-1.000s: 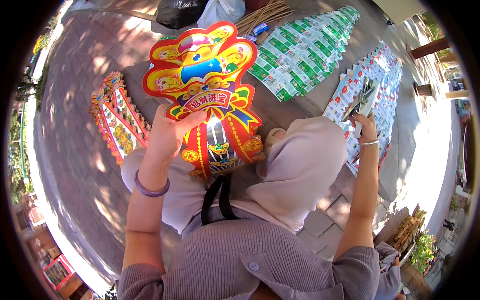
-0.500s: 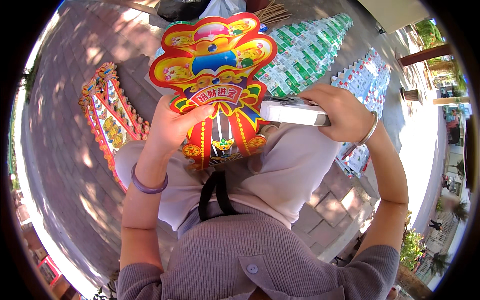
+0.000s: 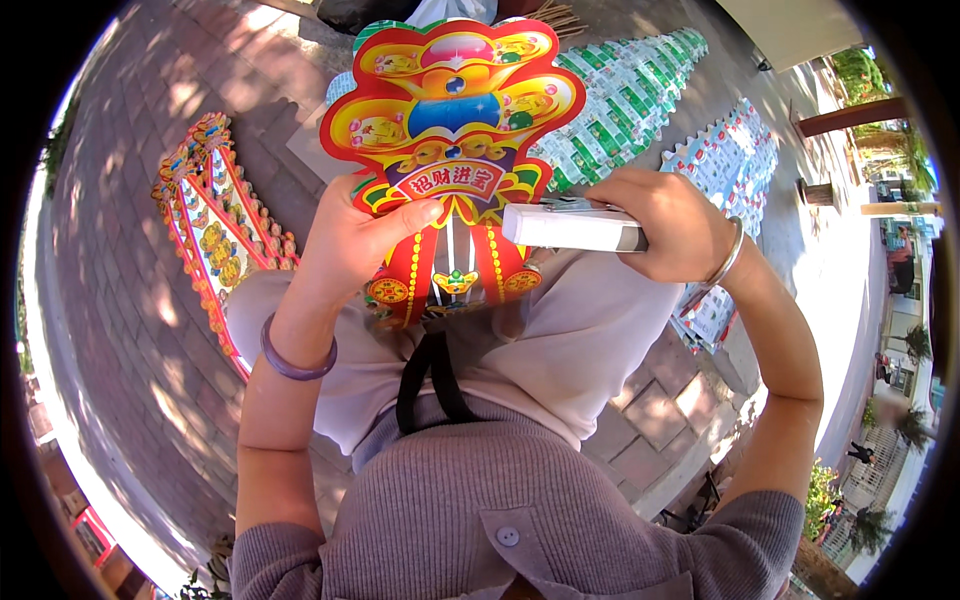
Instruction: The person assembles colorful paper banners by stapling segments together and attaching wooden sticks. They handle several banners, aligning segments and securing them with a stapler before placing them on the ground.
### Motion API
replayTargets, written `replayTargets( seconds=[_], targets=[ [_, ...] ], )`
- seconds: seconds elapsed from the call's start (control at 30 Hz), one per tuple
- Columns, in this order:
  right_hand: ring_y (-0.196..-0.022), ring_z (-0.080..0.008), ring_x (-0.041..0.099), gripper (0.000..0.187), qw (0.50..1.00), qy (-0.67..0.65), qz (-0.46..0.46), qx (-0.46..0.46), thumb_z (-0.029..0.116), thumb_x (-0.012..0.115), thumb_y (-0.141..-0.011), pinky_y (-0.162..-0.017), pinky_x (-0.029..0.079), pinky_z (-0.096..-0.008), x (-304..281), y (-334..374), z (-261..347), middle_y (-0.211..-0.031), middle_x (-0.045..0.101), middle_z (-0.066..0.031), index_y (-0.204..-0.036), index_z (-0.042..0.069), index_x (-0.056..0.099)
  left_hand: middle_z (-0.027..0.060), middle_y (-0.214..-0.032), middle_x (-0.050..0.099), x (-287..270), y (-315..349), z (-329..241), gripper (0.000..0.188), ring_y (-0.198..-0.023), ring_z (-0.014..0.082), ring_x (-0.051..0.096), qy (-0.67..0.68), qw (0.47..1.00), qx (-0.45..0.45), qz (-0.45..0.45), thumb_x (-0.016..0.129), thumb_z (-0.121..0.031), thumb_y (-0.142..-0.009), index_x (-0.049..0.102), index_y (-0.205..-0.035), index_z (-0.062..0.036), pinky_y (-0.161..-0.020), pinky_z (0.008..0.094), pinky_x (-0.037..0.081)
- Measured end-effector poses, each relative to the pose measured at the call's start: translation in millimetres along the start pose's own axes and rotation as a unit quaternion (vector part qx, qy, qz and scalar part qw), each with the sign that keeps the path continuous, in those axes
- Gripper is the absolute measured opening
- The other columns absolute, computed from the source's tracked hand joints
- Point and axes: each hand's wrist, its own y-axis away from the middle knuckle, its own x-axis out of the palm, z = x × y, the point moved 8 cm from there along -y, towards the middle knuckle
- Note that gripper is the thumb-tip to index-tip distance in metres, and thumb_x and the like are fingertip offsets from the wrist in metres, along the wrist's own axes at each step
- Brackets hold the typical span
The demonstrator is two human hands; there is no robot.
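Observation:
My left hand [image 3: 365, 235] pinches a die-cut paper decoration [image 3: 455, 118], red, yellow and blue with gold ingot shapes. Its thumb lies across the front and the fingers are behind, out of sight. The decoration stands above my lap, its lower part a striped panel between red bands. In my right hand [image 3: 675, 225] is a white stapler [image 3: 565, 227] with some metal along its top. The stapler's front end is at the decoration's right edge, just below the wide top. Whether its jaws have paper between them is hidden.
Stacked red and gold cutouts [image 3: 215, 235] lie on the paving at the left. Green and white printed sheets [image 3: 630, 105] spread at the far right, beside a pale blue stack [image 3: 725, 165]. A black strap [image 3: 425, 375] hangs over my pale trousers [image 3: 590, 330]. Thin sticks [image 3: 557, 18] lie at the far side.
The decoration has shifted a little right and up with my left hand. My right hand has brought the stapler slightly left, so its end is closer against the decoration's edge.

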Motion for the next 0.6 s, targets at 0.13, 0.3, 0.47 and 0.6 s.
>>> replayTargets(
  seconds=[0.13,0.3,0.47,0.6],
  targets=[
    [-0.078,-0.0331,0.061,0.037,1.0,0.013,-0.013,0.012,0.009,0.065,-0.058,-0.067,0.051,-0.0401,6,-1,3,-0.082,0.061,-0.0142,-0.094,0.002,0.059,0.009,-0.099,0.067,-4,3,0,0.027,-0.088,0.0138,0.062,0.004,1.0,-0.006,-0.002,0.066,-0.003,-0.081,0.062,-0.107,0.0032,-0.08,0.0276,0.049],
    [-0.076,-0.0322,0.061,0.03,0.997,0.051,-0.02,0.046,0.012,0.065,-0.06,-0.065,0.05,-0.0408,16,-1,-3,-0.08,0.061,-0.0123,-0.088,0.004,0.059,0.0087,-0.099,0.067,-4,-1,1,0.028,-0.088,0.0134,0.062,-0.014,0.999,-0.026,0.015,0.067,-0.005,-0.081,0.062,-0.107,0.0032,-0.079,0.0275,0.049],
    [-0.075,-0.033,0.061,0.029,0.993,0.094,-0.061,0.041,0.013,0.065,-0.06,-0.063,0.05,-0.0417,12,-5,-5,-0.079,0.06,-0.0114,-0.087,0.006,0.059,0.0051,-0.086,0.067,-9,-7,3,0.026,-0.076,0.0074,0.059,0.009,1.0,-0.002,0.014,0.068,-0.015,-0.083,0.064,-0.102,0.0025,-0.068,0.0231,0.048],
    [-0.074,-0.0341,0.059,0.031,0.984,0.103,-0.105,0.097,0.003,0.068,-0.06,-0.064,0.049,-0.038,-14,-5,-19,-0.081,0.06,-0.0133,-0.089,0.003,0.057,0.0038,-0.096,0.065,-17,-6,20,0.032,-0.087,0.0092,0.059,0.01,0.997,-0.07,0.039,0.068,-0.011,-0.082,0.059,-0.11,0.0008,-0.079,0.0253,0.046]
  ],
)
